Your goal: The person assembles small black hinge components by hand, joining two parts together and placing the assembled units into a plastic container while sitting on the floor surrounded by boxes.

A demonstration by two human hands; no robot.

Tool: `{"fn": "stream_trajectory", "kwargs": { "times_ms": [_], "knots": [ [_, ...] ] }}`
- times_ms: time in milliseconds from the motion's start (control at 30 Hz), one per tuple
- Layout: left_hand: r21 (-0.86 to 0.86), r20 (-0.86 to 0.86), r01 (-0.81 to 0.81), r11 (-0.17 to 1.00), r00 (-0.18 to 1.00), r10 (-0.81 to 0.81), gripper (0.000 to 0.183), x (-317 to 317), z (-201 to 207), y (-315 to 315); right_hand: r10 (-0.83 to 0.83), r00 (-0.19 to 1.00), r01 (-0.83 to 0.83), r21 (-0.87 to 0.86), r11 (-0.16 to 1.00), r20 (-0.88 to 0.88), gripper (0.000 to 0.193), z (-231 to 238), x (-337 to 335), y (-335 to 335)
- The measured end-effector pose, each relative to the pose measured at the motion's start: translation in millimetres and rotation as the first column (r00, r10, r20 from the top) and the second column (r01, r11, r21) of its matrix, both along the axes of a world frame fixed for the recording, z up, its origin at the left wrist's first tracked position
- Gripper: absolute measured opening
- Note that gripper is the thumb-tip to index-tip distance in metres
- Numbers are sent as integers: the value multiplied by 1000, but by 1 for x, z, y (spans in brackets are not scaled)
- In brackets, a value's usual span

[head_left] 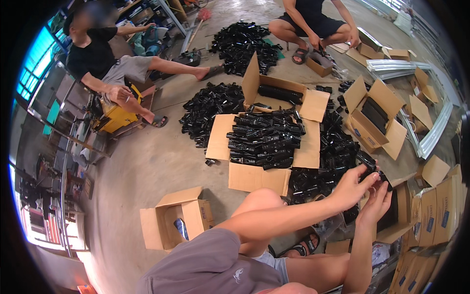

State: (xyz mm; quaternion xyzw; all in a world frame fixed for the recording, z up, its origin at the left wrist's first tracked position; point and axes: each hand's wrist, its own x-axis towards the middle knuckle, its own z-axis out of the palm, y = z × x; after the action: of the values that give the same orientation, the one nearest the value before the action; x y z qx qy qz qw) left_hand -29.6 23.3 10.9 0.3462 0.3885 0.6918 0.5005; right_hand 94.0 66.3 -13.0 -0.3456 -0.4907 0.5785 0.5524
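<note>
My left hand [356, 185] and my right hand [376, 202] are close together at the right, fingers closed on glossy black parts. One black part [365, 159] sticks out beyond my left fingers, and darker black pieces show by my right fingertips. Whether these are one piece or several I cannot tell. Just right of my right hand stands an open carton [403, 203] with a dark interior. Beneath and beyond my hands spreads a heap of black parts [338, 152]. A large open carton [307, 147] to the left is piled with similar parts.
Two more heaps, a far pile [245, 41] and a left pile [210, 110], lie on the floor. A small open carton [198, 215] stands near my knee. Stacked cartons [435, 210] are at the right. One person sits on a yellow box [117, 115]; another squats far off.
</note>
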Motion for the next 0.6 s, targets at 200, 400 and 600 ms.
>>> {"fn": "stream_trajectory", "kwargs": {
  "times_ms": [200, 400, 600],
  "knots": [
    [-96, -20, -19, 995, 1000, 17, 26, -10, 12, -5, -31, 999, 34, 165, 986, -21, 25, 8, -9, -8],
    [-125, 145, 33, 992, 989, -15, 25, -14, 5, 0, -78, 997, 82, 191, 978, -26, 27, 8, -7, -12],
    [54, 224, -51, 997, 974, 37, 30, -19, 20, -3, -66, 996, 51, 220, 974, 60, 34, 16, -15, -25]
  ]
}}
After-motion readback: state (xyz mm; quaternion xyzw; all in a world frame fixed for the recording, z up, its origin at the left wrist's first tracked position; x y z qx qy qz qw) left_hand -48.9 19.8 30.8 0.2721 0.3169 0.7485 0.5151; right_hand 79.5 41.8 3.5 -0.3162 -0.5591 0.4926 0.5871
